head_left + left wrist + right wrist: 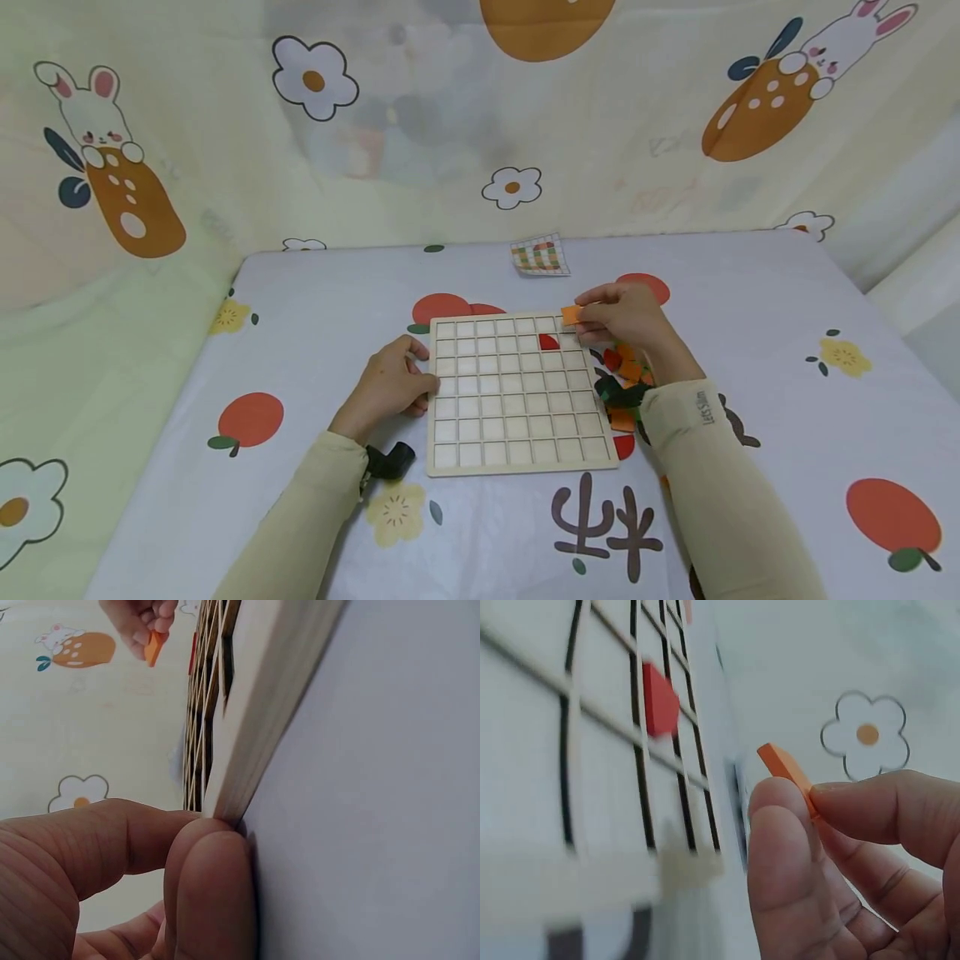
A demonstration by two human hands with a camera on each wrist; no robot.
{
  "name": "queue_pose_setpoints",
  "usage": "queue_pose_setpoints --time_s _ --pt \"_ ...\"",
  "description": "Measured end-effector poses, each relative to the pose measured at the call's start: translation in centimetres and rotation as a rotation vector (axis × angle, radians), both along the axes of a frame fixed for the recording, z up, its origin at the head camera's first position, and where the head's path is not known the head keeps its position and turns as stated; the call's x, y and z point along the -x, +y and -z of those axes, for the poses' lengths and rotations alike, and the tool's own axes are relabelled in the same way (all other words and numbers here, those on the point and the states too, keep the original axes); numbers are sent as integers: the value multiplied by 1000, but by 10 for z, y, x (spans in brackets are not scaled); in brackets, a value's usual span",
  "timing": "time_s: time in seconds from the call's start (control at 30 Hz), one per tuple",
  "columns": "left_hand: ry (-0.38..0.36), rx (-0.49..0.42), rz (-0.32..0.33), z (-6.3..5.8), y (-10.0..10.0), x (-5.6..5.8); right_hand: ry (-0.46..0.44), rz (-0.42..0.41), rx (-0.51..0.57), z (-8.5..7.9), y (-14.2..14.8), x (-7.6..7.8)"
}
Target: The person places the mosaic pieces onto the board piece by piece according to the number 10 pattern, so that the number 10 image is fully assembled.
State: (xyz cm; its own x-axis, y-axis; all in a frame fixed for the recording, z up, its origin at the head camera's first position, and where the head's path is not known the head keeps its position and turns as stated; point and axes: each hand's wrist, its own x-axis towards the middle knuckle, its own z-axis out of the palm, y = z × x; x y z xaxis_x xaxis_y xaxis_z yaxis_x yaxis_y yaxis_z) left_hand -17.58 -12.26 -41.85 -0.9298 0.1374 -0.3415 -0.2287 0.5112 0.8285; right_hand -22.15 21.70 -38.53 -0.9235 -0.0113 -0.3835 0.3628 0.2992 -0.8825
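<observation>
Gridded board (490,385) with an orange piece (570,315) held at its far right corner

The white tabletop (337,308), printed with fruit and flowers, carries the gridded board near its middle. The left hand (386,379) pinches the board's left edge with bent fingers. The right hand (626,318) grasps the orange piece between thumb and fingertips, raised over the far right corner. Just right of the board lies a heap of orange and red pieces (630,371), partly hidden by the right wrist. One red piece (549,342) sits in a cell of the second row from the far edge.
</observation>
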Motion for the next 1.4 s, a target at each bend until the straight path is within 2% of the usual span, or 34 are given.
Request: queue_pose_setpoints --time_s 0.37,0.67,1.4 --pt "7 -9 1 1 0 1 0 -25 59 8 -21 -2" --pt "5 -7 8 -1 0 0 -6 -108 62 15 -33 -5" --pt "14 3 8 -1 0 0 50 -134 -16 24 -46 -6"
